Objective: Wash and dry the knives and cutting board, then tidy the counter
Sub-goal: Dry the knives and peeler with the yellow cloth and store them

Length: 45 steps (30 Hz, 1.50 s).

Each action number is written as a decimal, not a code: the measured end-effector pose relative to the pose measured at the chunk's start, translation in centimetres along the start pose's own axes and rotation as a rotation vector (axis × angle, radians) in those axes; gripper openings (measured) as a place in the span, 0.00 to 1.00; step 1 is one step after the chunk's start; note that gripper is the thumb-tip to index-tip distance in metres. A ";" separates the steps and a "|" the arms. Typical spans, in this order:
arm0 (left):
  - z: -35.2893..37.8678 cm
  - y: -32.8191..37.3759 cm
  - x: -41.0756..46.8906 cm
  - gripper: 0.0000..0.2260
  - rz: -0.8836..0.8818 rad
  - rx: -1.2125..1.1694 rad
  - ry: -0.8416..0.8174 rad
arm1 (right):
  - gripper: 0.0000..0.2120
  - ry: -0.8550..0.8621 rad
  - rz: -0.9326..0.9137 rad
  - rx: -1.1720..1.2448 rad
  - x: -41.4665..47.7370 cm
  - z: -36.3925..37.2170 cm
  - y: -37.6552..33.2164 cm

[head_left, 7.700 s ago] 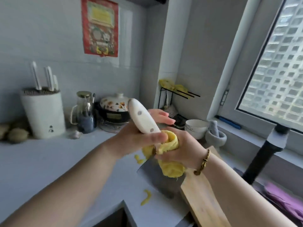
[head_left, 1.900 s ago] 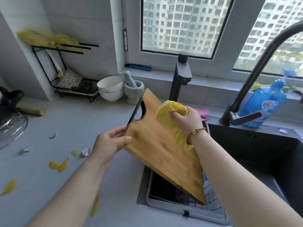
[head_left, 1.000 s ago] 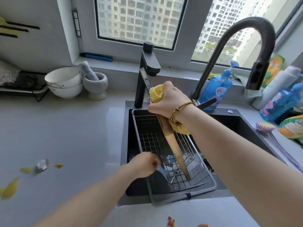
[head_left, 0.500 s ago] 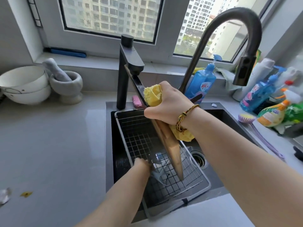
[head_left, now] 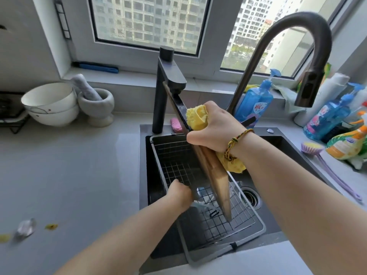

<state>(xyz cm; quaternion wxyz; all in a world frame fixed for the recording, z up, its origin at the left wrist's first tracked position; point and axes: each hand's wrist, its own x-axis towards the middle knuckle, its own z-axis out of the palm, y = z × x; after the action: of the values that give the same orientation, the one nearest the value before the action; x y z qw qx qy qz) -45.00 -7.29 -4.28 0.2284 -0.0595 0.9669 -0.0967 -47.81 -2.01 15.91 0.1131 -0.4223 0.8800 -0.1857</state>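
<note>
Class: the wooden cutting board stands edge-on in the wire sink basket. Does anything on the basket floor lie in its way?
Yes. The left hand reaches into the wire basket beside the wooden cutting board, and a blurred grey item lies on the mesh beside the board's lower end. Its kind cannot be told.
</note>
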 end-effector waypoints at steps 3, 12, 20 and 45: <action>-0.6 -2.7 -4.0 0.12 -0.105 -0.117 0.206 | 0.20 0.009 -0.016 -0.017 -0.3 0.2 -0.1; 2.1 -7.6 -17.9 0.17 -0.722 -0.745 0.517 | 0.28 -0.028 -0.047 -0.169 -1.3 3.4 -3.4; 5.5 -7.1 -23.8 0.14 -0.886 -1.450 0.733 | 0.30 -0.140 -0.134 -0.340 -2.0 10.9 -7.5; -0.3 -2.6 -21.1 0.13 -0.547 -2.187 0.723 | 0.14 -0.164 0.322 0.793 -3.6 11.4 2.7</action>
<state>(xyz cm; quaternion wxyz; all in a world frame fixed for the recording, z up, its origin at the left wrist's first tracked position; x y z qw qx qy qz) -26.20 -6.42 5.66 -0.2589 -0.3972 0.4998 0.7249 -43.40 -0.34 4.58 0.3638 -0.2171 0.7831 -0.4552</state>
